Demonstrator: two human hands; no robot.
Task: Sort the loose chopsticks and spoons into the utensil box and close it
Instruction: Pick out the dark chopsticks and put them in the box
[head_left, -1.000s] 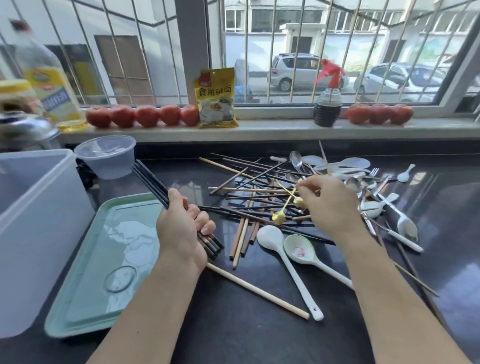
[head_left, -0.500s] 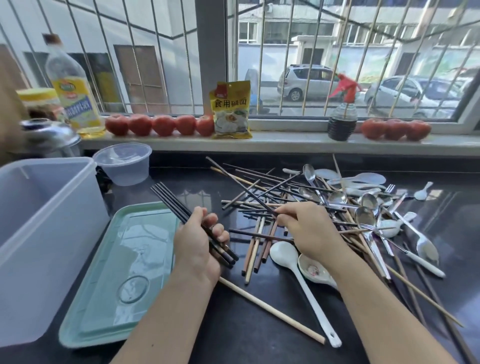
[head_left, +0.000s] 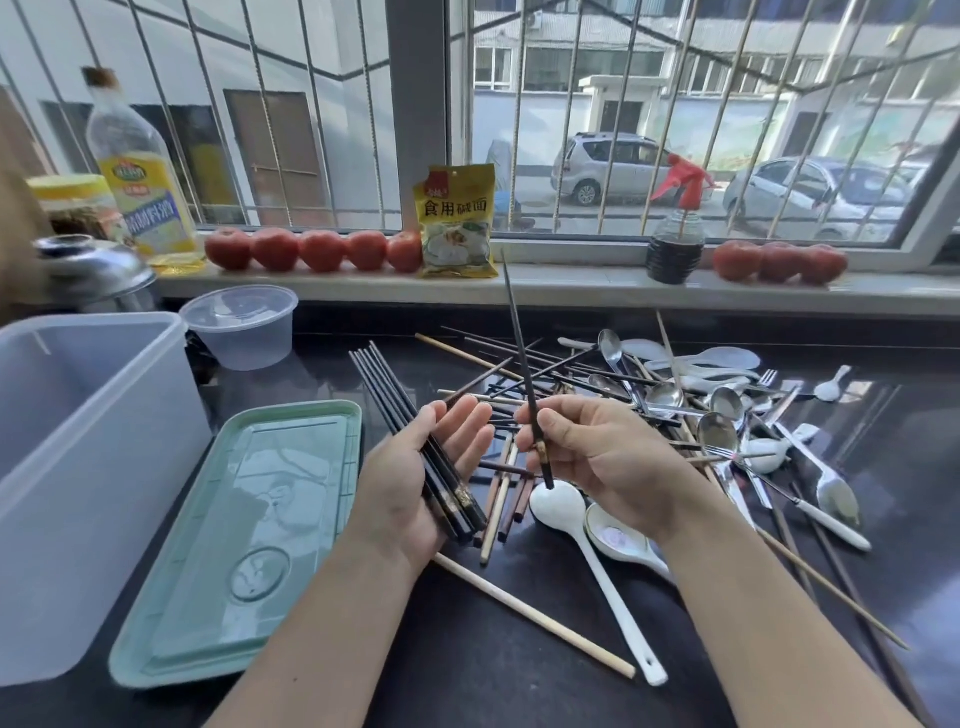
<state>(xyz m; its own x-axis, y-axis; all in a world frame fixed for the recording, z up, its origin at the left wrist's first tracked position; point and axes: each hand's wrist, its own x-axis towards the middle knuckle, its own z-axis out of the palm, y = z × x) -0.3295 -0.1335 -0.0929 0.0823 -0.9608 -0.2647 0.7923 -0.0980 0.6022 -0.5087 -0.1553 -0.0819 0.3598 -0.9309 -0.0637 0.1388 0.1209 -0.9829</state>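
My left hand (head_left: 415, 467) lies palm up with straight fingers, and a bundle of several black chopsticks (head_left: 400, 415) rests across it. My right hand (head_left: 597, 452) pinches a single dark chopstick (head_left: 519, 343) that stands nearly upright, its tip toward the window. Behind both hands lies a heap of loose chopsticks (head_left: 524, 374) and metal and white spoons (head_left: 722, 410). A white ceramic spoon (head_left: 597, 566) lies in front of my right hand. The translucent utensil box (head_left: 88, 467) stands open at the left, its green lid (head_left: 244, 540) flat beside it.
On the windowsill stand tomatoes (head_left: 311, 249), a yellow packet (head_left: 457, 223), an oil bottle (head_left: 140, 171) and a spray bottle (head_left: 675, 244). A clear round tub (head_left: 239, 327) sits behind the lid. One long pale chopstick (head_left: 535, 618) lies near the counter's front.
My right hand has lifted one dark chopstick out of the heap and raised it upright. My left hand has turned palm up and uncurled its fingers under the black bundle.
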